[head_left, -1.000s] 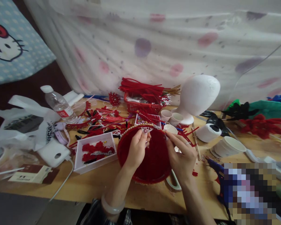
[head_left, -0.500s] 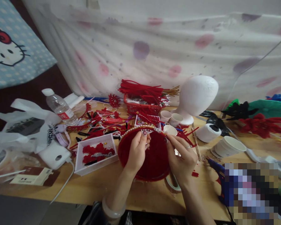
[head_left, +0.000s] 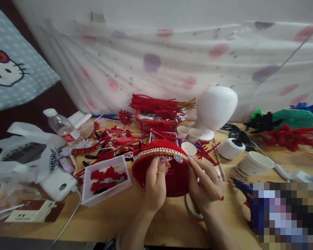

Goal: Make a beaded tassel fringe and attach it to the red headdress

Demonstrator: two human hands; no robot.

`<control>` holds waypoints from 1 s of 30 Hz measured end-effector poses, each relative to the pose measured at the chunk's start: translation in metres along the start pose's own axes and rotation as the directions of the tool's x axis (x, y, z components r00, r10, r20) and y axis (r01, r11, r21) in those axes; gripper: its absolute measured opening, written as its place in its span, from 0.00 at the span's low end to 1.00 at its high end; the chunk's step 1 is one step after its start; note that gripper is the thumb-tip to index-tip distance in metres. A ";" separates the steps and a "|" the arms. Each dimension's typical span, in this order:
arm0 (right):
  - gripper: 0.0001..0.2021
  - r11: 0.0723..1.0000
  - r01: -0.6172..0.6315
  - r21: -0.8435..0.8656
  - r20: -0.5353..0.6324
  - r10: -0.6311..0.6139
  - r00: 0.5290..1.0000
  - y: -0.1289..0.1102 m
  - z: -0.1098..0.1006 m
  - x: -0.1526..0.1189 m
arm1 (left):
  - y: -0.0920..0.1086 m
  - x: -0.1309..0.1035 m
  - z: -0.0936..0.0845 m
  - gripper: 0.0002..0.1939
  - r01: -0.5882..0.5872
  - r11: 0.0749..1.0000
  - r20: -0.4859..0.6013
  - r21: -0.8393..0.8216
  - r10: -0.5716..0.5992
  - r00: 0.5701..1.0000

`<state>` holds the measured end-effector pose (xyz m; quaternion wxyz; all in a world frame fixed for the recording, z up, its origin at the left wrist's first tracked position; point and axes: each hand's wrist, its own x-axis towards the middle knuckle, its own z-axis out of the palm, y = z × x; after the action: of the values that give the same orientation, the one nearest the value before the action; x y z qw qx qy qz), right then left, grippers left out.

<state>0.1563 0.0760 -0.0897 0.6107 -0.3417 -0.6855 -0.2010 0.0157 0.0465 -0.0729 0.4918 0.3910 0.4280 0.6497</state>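
A round red hat [head_left: 176, 180] is held up above the table, its hollow side facing me. Rows of pearl beads and gold trim [head_left: 156, 152] run along its upper edge, with a clear jewelled ornament [head_left: 178, 158] toward the right. My left hand [head_left: 155, 185] grips that edge near the middle, thumb on the near side. At the right end of the edge, my right hand [head_left: 206, 178] pinches the hat; its fingertips are partly hidden. A ring of tape [head_left: 191, 208] lies on the table below the hat.
Left of the hat stands a white box [head_left: 106, 196] of red trimmings. Behind are a red basket [head_left: 156, 124], paper cups [head_left: 183, 132] and a white foam head [head_left: 216, 107]. A thread cone [head_left: 232, 148] and glue gun [head_left: 241, 189] sit to the right; a bottle [head_left: 65, 128] stands left.
The hat has tilted, so its red outside and beaded trim now show above the edge. Both hands have kept their hold and turned with it. The camera view has shifted slightly.
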 end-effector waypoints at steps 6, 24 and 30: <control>0.23 0.999 0.043 -0.020 -0.036 -0.043 0.998 0.001 -0.001 0.001 | 0.005 -0.003 0.000 0.24 -0.012 1.000 0.017 0.026 0.011 1.000; 0.24 0.994 0.098 -0.055 -0.047 -0.101 0.994 0.004 -0.007 0.001 | 0.012 -0.025 0.000 0.23 0.081 0.995 0.011 -0.050 -0.081 0.997; 0.23 0.997 0.075 -0.031 -0.060 -0.076 0.995 0.004 -0.005 -0.001 | -0.004 -0.025 -0.004 0.23 0.004 0.999 -0.020 0.051 -0.003 1.000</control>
<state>0.1625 0.0751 -0.0903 0.6184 -0.3179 -0.6759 -0.2441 0.0185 0.0225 -0.0799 0.4785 0.3962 0.4499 0.6416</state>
